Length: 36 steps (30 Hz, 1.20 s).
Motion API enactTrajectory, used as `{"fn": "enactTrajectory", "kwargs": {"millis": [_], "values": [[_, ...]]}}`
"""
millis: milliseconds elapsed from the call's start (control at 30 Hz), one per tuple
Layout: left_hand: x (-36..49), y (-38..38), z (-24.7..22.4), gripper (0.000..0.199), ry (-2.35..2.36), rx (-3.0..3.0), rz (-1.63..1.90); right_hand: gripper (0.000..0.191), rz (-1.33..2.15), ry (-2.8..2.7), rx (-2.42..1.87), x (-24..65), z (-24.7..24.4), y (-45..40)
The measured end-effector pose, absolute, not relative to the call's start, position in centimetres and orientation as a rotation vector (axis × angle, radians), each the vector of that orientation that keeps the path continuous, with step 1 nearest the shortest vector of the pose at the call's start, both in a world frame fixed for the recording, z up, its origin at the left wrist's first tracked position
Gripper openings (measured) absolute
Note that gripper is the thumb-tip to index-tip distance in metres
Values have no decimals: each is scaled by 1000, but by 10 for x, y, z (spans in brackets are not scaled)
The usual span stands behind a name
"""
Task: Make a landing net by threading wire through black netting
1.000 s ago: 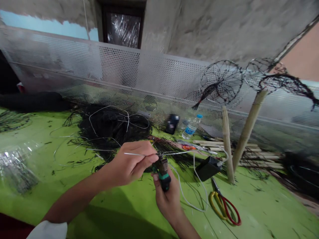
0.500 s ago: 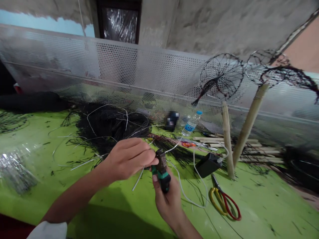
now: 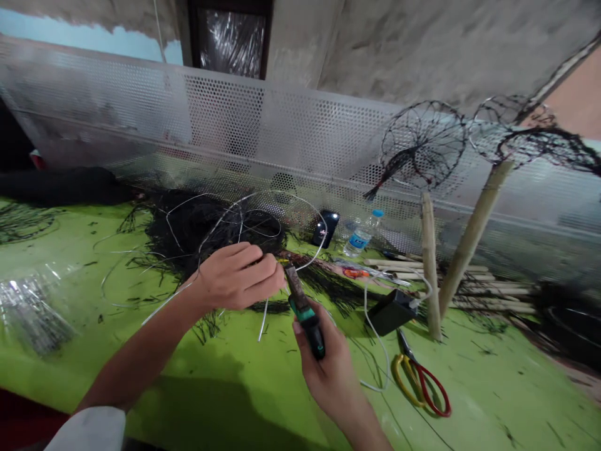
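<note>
My left hand (image 3: 241, 275) is closed in a pinch on a thin silvery wire (image 3: 323, 227), which loops up and round above the green table. A short end of the wire sticks out below the fingers. My right hand (image 3: 328, 357) is wrapped round the green-and-black handles of a pair of pliers (image 3: 305, 316). The pliers' jaws point up and lie right beside my left fingertips, close to the wire; whether they grip it is hard to tell. Behind my left hand lies a heap of black strands (image 3: 188, 225).
Scissors (image 3: 422, 382) with yellow and red handles lie at the right, near a black charger box (image 3: 392, 312) with a white cable. Behind are a water bottle (image 3: 359, 237), a phone (image 3: 325, 227) and two upright wooden sticks (image 3: 431, 263). Clear plastic packets (image 3: 32, 313) lie at the left.
The wire has swung up into a large loop above my left hand. My left hand has shifted slightly up and left, and the pliers have tilted and moved a little apart from it.
</note>
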<state>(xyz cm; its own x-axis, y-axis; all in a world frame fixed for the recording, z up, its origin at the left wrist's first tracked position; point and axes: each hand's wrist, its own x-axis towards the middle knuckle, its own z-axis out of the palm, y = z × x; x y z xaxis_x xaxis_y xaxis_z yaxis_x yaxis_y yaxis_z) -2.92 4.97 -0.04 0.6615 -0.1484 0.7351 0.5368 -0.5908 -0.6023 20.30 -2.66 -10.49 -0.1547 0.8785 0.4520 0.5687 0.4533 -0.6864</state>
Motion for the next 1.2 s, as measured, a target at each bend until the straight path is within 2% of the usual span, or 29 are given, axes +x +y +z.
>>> {"fn": "enactTrajectory", "kwargs": {"millis": [233,367,467,600,733,933,1200], "values": [[-24,65,-11,10,-344,-2010,-959,32,530,-1836,-1281,207,-93,-21],[-17,58,-15,13,-453,-2296,-1231,30,603,-1787,-1142,199,-102,-16],[-14,47,-13,18,-583,-2480,-1490,37,624,-1766,-1121,194,-110,-13],[-12,29,-7,31,-798,-2739,-1718,42,411,-1756,-1107,193,-120,-8],[-9,15,-6,39,-958,-2983,-1894,58,184,-1759,-1080,194,-127,-6],[-5,8,-7,46,-1063,-3185,-2088,64,105,-1710,-1099,188,-131,-9],[0,6,-6,48,-1068,-3227,-2112,74,18,-1681,-1119,188,-135,-11]]}}
